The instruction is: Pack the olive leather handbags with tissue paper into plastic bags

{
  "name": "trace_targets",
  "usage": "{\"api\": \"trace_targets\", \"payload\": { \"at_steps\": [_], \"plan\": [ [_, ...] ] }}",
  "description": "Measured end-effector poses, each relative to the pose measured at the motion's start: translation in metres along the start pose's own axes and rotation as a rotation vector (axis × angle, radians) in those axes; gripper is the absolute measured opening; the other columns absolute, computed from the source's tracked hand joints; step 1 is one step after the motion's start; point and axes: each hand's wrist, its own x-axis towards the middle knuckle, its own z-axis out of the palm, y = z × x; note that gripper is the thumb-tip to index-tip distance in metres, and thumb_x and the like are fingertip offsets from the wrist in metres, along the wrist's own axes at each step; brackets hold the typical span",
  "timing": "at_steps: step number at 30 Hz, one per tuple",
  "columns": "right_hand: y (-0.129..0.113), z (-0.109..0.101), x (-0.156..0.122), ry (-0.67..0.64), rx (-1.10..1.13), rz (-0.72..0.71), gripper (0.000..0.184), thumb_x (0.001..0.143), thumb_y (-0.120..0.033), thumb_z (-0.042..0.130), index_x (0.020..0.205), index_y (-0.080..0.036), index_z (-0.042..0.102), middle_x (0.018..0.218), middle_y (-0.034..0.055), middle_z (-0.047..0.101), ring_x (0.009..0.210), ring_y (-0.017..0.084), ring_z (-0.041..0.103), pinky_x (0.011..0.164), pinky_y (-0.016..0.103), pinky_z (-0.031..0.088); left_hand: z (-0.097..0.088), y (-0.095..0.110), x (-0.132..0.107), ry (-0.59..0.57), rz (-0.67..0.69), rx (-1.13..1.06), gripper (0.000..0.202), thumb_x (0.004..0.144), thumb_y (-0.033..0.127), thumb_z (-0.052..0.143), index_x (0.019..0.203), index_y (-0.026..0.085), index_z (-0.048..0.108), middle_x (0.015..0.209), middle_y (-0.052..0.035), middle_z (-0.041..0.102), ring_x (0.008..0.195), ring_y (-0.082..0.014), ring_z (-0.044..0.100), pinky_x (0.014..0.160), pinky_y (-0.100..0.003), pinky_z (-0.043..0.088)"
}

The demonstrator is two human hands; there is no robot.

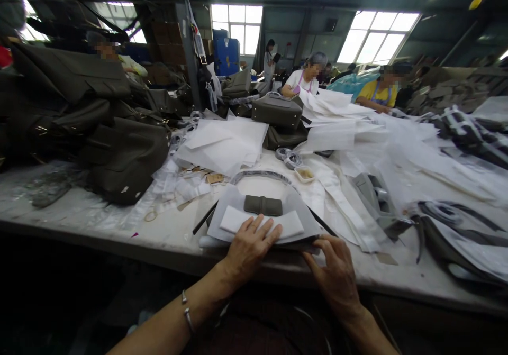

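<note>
A dark olive handbag (317, 237) lies flat at the table's front edge, mostly covered by a white sheet (234, 201). Its handle (260, 174), wrapped in clear plastic, arches away from me. On the sheet are a small olive flap or strap piece (262, 205) and a folded white foam strip (291, 224). My left hand (250, 241) presses down on the strip with its fingers stretched out. At the bag's near right corner, my right hand (335, 267) pinches the edge between thumb and fingers; the thumb is partly below the edge.
Olive bags (123, 159) are heaped on the left. White sheets (226, 140) lie stacked behind the handbag. To the right stand a grey tape dispenser (375, 201) and another bag (456, 254). A small dish (305, 174) sits beyond the handle. Co-workers (305, 77) sit across the table.
</note>
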Motion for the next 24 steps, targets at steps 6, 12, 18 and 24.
{"api": "trace_targets", "payload": {
  "at_steps": [6, 12, 18, 24],
  "plan": [
    [-0.037, -0.017, 0.035, -0.102, -0.062, -0.335, 0.043, 0.09, -0.021, 0.064, 0.131, -0.023, 0.054, 0.129, 0.0108, 0.063, 0.129, 0.031, 0.051, 0.11, 0.053, 0.036, 0.015, 0.001, -0.007, 0.128, 0.039, 0.033, 0.039, 0.101, 0.025, 0.043, 0.139, 0.023, 0.05, 0.137, -0.0085, 0.06, 0.126, -0.0296, 0.055, 0.101, -0.044, 0.048],
    [-0.023, 0.02, 0.036, -0.256, -0.034, -0.5, 0.045, 0.095, -0.005, 0.038, 0.136, -0.015, 0.054, 0.126, 0.0109, 0.068, 0.125, 0.024, 0.058, 0.113, 0.048, 0.039, 0.014, 0.003, -0.011, 0.184, 0.061, 0.139, 0.039, 0.101, 0.017, 0.034, 0.136, 0.01, 0.052, 0.138, -0.0144, 0.058, 0.129, -0.0297, 0.053, 0.105, -0.044, 0.046],
    [-0.009, 0.027, 0.024, -0.221, -0.038, -0.526, 0.045, 0.094, -0.004, 0.038, 0.134, -0.012, 0.057, 0.129, 0.0132, 0.066, 0.126, 0.023, 0.057, 0.106, 0.041, 0.047, 0.009, 0.008, -0.007, 0.057, 0.161, 0.304, 0.042, 0.1, 0.017, 0.035, 0.137, 0.004, 0.049, 0.141, -0.0202, 0.054, 0.128, -0.034, 0.054, 0.104, -0.051, 0.044],
    [-0.02, 0.028, 0.025, -0.238, -0.108, -0.497, 0.04, 0.095, -0.017, 0.049, 0.133, -0.009, 0.056, 0.129, 0.0161, 0.065, 0.127, 0.026, 0.054, 0.11, 0.044, 0.04, 0.012, 0.005, 0.002, 0.082, 0.216, 0.379, 0.04, 0.097, 0.014, 0.038, 0.132, 0.0, 0.051, 0.131, -0.0254, 0.06, 0.116, -0.0327, 0.063, 0.095, -0.048, 0.049]
  ]
}}
